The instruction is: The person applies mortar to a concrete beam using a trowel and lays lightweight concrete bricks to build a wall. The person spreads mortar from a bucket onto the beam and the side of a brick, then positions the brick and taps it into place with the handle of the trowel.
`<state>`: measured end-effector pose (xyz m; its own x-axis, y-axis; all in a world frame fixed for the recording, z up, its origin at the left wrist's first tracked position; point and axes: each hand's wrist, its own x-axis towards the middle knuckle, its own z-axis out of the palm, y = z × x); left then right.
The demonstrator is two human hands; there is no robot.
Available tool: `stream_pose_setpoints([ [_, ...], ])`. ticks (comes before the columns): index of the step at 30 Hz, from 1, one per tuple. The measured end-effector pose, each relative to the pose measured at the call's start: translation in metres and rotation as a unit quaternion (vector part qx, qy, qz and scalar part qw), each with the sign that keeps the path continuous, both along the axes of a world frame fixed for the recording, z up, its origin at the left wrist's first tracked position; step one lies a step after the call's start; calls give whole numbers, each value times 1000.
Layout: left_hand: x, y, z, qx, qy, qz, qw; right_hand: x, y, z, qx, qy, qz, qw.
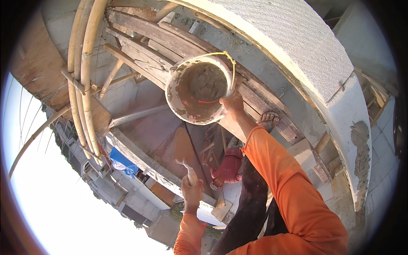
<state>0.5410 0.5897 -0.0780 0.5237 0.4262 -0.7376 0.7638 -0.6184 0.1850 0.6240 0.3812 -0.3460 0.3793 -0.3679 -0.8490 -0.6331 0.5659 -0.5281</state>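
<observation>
A trowel [183,142] with a rounded blade is upright in my left hand [192,196], whose fingers are wrapped round its handle. Its blade is just below a round bucket [173,95] and apart from it. At the bucket's near right rim, my right hand [233,105] is closed on the edge. Wet grey mortar [202,87] fills part of the bucket, and dried splashes coat its inner wall. A thin yellow cord handle [230,56] arches over the rim.
Wooden planks [144,27] form a narrow walkway, with my bare foot [268,120] on it. Bamboo poles [87,55] stand at the left. A curved white block wall [297,38] runs along the right. Far below, a person in red [228,168] works.
</observation>
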Motion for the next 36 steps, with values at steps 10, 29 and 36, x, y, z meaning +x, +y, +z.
stream_pose_setpoints([
  [10, 156, -36, -126, 16, 97, -271, 957, -130, -55, 36, -20, -21, 243, 970],
  [29, -203, -273, -225, -151, 314, -778, 524, -653, -25, 95, -85, 300, -162, 936],
  [36, -322, -225, -365, -4, 404, -463, 789, -673, -24, -17, 34, 315, -367, 875],
])
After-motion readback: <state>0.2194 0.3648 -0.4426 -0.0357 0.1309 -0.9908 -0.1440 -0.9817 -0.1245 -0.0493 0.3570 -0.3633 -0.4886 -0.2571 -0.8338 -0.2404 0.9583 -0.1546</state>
